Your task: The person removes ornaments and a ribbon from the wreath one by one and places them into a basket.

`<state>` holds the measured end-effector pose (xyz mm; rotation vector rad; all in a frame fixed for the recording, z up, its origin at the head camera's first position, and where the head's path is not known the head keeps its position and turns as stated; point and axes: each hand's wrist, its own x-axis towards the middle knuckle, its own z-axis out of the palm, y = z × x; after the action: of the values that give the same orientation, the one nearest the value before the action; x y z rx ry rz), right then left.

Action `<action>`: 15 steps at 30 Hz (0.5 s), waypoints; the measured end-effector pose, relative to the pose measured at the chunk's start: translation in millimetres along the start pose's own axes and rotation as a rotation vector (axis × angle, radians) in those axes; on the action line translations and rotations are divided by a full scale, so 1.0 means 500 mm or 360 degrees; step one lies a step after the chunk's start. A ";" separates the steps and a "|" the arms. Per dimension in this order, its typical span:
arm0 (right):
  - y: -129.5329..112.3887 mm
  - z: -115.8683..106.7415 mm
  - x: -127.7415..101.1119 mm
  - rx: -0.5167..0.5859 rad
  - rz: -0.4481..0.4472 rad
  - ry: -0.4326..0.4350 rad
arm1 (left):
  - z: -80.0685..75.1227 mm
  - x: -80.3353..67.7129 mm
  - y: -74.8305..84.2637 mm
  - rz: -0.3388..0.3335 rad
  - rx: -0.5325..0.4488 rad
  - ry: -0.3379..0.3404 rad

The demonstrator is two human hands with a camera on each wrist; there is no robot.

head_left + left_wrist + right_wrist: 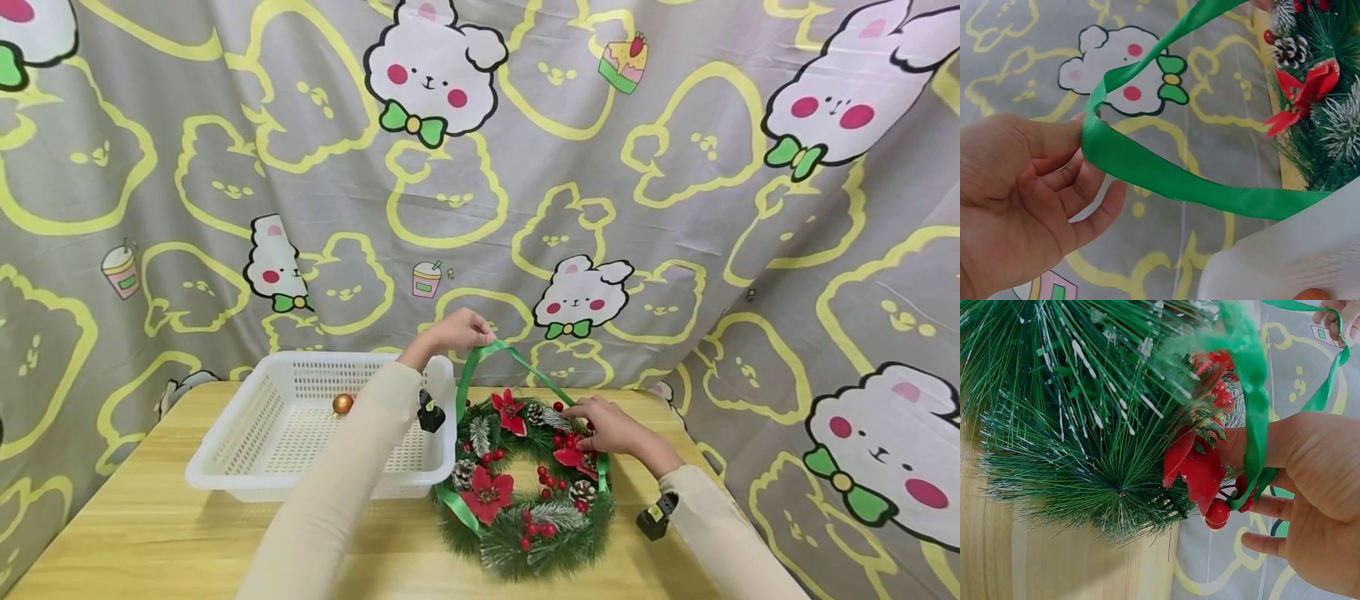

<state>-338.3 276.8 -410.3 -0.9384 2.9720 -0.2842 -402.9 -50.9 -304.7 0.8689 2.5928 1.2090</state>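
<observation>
A person in cream sleeves is working at a yellow wooden table (150, 533) in front of a grey cloth backdrop (225, 167) printed with white rabbits. A green wreath (525, 492), decorated with red flowers, red berries and pine cones, is lying flat on the table, just beside a white plastic basket (247, 442). The left hand (457, 329) is reaching above the far corner of the basket and is pinching the top of a green ribbon (487, 354) between thumb and fingers, so its fingers are curled on the ribbon; the left wrist view is showing the ribbon (1147, 169) passing over the fingers (1085, 187) and folding there. The ribbon is forming a raised loop that is coming down to both sides of the wreath. The right hand (611, 425) is resting on the far right part of the wreath, with the fingers lying quite straight on the red flower and berries; in the right wrist view the ribbon (1254, 425) is running past the thumb side of this hand (1310, 500). Inside the basket a small copper ball (342, 404) is lying near the far wall.
</observation>
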 end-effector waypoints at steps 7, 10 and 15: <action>0.001 0.000 0.001 -0.0004 -0.0005 0.0006 | -0.009 0.008 0.018 0.0057 0.0075 0.0067; 0.002 0.001 0.001 0.0014 0.0003 0.0002 | -0.011 0.008 0.030 0.0060 0.0104 0.0097; 0.004 0.001 -0.001 0.0022 0.0020 -0.0008 | -0.014 0.007 0.048 0.0078 0.0098 0.0128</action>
<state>-339.0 278.3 -411.2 -0.9178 2.9665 -0.3010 -397.5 -41.3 -281.8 0.9189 2.7007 1.2070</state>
